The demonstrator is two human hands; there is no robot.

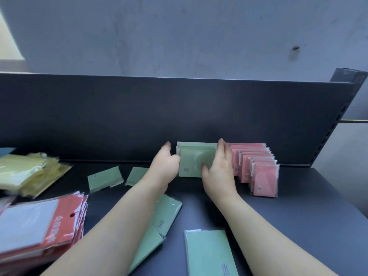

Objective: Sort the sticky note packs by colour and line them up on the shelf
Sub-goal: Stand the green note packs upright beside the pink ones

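The pale grey wall [179,36] fills the top of what I see, scuffed and marked in places; below it runs the dark back panel [139,116] of the shelving, with a slotted post [346,80] at its right end; the dark shelf [298,216] spreads out in front.

At the near left lies a slumped pile of red-carded packs [39,222], white pads showing through the wrappers; behind it, further back on the left, sits a loose heap of yellow packs [25,172]. At the right, against the back panel, the pink packs [256,166] stand upright in a neat row, front to back, the nearest one closest to me.

Loose green packs lie flat across the middle of the shelf; one long one [209,253] at the front edge, two overlapping ones [165,212] partly under the left forearm, and two smaller ones [104,177] further back on the left.

The upright green packs [194,160] stand at the back panel, just left of the pink row. The right hand [219,168] clasps their right side, thumb across the front face and fingers round the edge, between the green and the pink. The left hand [164,166] meets their left edge with thumb raised and fingers bent toward them; it is blurred, and I cannot tell whether it grips or merely presses.
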